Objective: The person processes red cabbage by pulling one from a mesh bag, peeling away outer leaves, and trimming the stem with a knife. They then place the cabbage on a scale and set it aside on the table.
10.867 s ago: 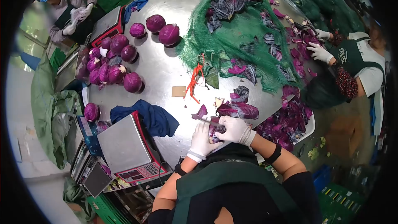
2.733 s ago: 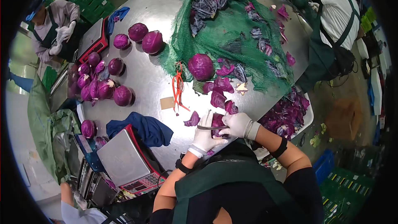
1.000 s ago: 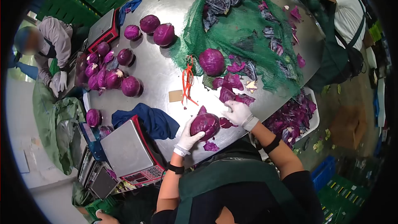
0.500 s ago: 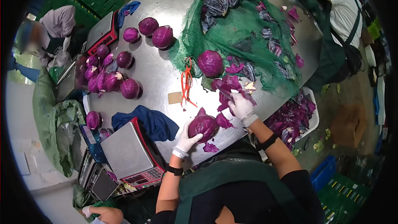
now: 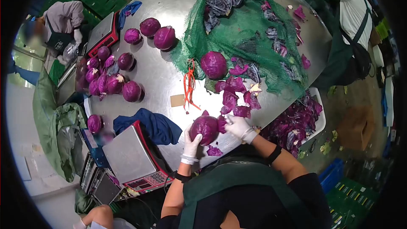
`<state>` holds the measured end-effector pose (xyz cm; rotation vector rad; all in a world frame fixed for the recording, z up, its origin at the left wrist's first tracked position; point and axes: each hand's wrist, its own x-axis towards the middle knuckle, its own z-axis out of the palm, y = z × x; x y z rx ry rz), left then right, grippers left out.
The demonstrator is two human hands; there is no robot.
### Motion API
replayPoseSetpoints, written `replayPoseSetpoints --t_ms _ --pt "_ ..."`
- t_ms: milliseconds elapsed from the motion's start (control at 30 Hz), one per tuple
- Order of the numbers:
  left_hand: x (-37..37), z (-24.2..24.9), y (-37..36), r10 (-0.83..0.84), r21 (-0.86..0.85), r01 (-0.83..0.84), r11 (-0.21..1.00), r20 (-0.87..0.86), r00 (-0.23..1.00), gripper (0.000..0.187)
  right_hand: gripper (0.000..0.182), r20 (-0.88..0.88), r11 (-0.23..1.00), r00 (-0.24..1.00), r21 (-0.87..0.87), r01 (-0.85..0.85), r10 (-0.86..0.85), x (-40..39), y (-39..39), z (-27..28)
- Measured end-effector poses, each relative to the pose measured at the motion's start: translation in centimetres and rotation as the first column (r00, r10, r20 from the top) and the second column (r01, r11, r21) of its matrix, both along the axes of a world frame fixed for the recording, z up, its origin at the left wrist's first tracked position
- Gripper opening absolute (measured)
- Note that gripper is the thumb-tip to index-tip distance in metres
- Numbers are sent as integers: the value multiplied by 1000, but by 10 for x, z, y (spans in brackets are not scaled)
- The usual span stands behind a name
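My left hand [image 5: 191,142], in a white glove, is wrapped round the near left side of a red cabbage [image 5: 204,129] above the steel table. To its right, my gloved right hand [image 5: 238,127] is closed at a loose purple cabbage leaf [image 5: 221,124] by the head's side; part of its fingers is hidden. Torn leaves [image 5: 230,100] lie just beyond my hands, and a small leaf piece [image 5: 214,151] rests below the cabbage. Another whole red cabbage [image 5: 213,65] sits farther off at the edge of a green mesh sack [image 5: 250,38].
Several red cabbages [image 5: 164,38] stand on the table's left. A scale [image 5: 131,154] and blue cloth [image 5: 148,126] are near my left arm. A white bin [image 5: 321,121] of leaves stands right, below the table edge. Co-workers stand at left [image 5: 63,21] and right [image 5: 354,29].
My right hand has come back from the loose leaves toward the cabbage, and those leaves have shifted. The held cabbage has moved slightly left. The co-worker at left has straightened somewhat.
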<state>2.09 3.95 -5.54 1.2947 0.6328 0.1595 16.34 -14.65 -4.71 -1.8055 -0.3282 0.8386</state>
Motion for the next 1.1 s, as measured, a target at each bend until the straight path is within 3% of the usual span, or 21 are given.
replayPoseSetpoints --t_ms 67,100,133,200,267,333,400,467,500,533,567,700,800,900,933,1000,1100 --pt "0 8 9 11 -225 -12 974 -6 1000 63 11 -386 989 912 -2 147 -137 21 -24 7" --pt "-3 5 17 -39 -172 41 984 14 999 63 12 -218 989 966 17 148 -141 29 -42 -13" --pt "-4 1 23 -93 -118 96 988 30 995 62 24 542 967 840 -203 152 -18 34 -54 -15" --pt "3 11 25 -150 -98 151 984 17 988 64 29 473 926 880 -346 152 32 42 -56 37" --pt "15 22 22 -222 -77 223 972 11 975 66 29 335 997 942 -80 6 22 33 -44 54" --pt "29 29 14 -334 78 349 934 -161 929 70 30 157 989 987 140 -48 25 16 -20 56" --pt "35 33 3 -324 62 335 940 -133 937 81 31 28 995 998 88 -54 52 6 -7 49" --pt "38 44 -4 -425 465 422 778 -104 899 90 32 66 992 997 116 41 -49 6 -3 36" --pt "41 48 -6 -433 551 435 712 -142 890 98 32 119 998 993 64 14 -22 10 -7 31" --pt "44 49 -9 -433 550 437 712 -146 890 98 32 168 1000 986 11 -11 9 13 -8 35" --pt "46 49 -12 -412 588 426 687 -168 896 97 33 409 999 912 11 -32 25 13 -9 39" --pt "60 59 -23 -380 662 432 612 -233 895 97 31 594 991 794 -100 -83 126 10 -8 66" --pt "65 66 -32 -361 713 406 571 -226 905 95 34 565 959 784 -253 -131 256 19 -12 76" --pt "68 71 -38 -379 795 442 416 -290 879 93 42 568 934 755 -317 -167 328 26 -17 84" --pt "69 73 -41 -381 793 444 417 -291 877 93 44 575 911 723 -366 -191 382 28 -20 87" --pt "72 83 -50 -366 816 519 255 -415 833 91 48 584 917 717 -337 -212 380 30 -23 86" --pt "77 88 -56 -351 806 525 274 -424 835 89 47 554 872 706 -450 -192 442 31 -21 88"
